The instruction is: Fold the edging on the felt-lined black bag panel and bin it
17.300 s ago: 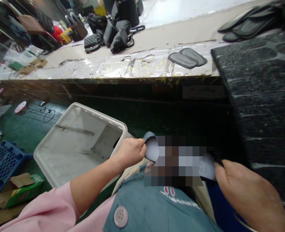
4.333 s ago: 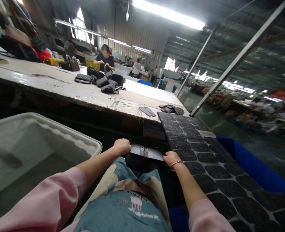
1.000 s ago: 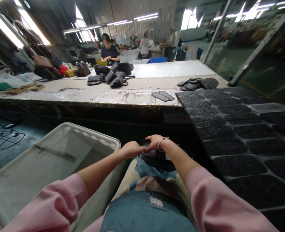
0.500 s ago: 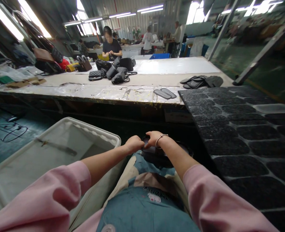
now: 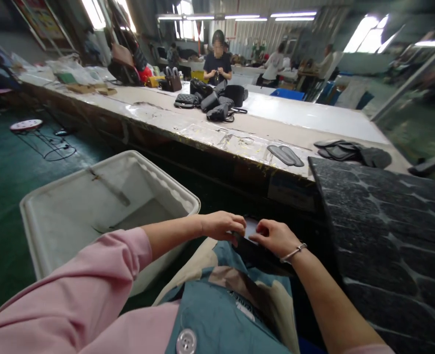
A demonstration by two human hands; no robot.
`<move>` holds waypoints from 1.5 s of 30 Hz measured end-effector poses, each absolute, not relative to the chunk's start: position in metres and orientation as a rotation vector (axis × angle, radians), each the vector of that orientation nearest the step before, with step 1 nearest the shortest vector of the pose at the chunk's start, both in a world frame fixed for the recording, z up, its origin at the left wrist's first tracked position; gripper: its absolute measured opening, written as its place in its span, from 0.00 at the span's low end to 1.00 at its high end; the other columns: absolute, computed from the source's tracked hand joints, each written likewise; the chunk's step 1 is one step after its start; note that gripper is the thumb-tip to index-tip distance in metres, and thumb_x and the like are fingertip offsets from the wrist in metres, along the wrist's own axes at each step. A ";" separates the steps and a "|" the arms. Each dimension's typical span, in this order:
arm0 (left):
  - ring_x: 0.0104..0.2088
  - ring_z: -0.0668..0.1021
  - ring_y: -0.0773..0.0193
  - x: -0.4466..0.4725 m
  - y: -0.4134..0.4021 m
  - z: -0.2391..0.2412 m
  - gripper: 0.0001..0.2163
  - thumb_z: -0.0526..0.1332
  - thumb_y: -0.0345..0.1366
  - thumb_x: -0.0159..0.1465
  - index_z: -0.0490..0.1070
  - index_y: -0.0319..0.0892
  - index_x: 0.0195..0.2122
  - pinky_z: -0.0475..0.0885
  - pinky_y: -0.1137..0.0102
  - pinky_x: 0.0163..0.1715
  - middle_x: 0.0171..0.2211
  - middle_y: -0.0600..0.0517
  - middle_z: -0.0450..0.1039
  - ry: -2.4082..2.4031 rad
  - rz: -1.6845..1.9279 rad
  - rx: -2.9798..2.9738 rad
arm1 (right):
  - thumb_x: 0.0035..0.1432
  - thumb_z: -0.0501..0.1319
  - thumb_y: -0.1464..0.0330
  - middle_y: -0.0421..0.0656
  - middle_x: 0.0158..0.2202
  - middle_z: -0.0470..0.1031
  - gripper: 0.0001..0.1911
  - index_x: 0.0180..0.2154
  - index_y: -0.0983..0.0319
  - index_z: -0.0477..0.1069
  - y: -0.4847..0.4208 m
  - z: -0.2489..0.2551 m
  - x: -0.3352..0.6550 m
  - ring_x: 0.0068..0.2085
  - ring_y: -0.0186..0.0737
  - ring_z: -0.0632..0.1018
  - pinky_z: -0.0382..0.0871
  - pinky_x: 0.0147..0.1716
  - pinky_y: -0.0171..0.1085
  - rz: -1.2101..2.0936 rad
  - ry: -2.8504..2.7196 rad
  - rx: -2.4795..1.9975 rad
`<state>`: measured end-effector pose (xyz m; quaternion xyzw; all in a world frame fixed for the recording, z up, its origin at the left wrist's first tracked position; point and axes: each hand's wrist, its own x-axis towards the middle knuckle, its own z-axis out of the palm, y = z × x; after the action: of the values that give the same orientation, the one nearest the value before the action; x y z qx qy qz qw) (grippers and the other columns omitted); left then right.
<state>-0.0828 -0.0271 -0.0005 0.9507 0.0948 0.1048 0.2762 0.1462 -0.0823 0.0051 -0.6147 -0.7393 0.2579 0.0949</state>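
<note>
A black bag (image 5: 258, 253) rests at my lap, partly hidden by my hands and its details dark. My left hand (image 5: 225, 225) is closed on its left edge, fingers curled over the rim. On the right, my right hand (image 5: 276, 238), with a bracelet at the wrist, is closed with thumb and fingertips at the bag's upper edge. Between the hands shows a pale patch (image 5: 251, 227) at the bag's top; whether it is lining or a separate piece I cannot tell.
Left of me stands a large white bin (image 5: 80, 196). Ahead runs a long worktable (image 5: 147, 115) with several black bags (image 5: 217, 101) and grey flat pieces (image 5: 286, 155). A black patterned board (image 5: 383, 236) is at my right. Across the table a person (image 5: 217, 64) handles something small.
The view has swung left, so the table and bin appear further right. My hands have moved apart along the bag's top, and the pale patch now shows between them.
</note>
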 end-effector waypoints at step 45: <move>0.54 0.72 0.54 -0.022 -0.053 -0.061 0.22 0.50 0.49 0.61 0.68 0.45 0.51 0.68 0.65 0.54 0.50 0.52 0.72 1.246 0.707 1.502 | 0.57 0.50 0.73 0.45 0.22 0.77 0.17 0.20 0.58 0.69 -0.156 -0.039 0.227 0.27 0.42 0.78 0.62 0.26 0.34 0.188 -1.502 -2.474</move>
<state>-0.0221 -0.0529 -0.0613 0.6232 0.5172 0.2933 0.5081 0.2270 -0.1563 -0.0389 -0.8468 -0.5142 0.0642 0.1201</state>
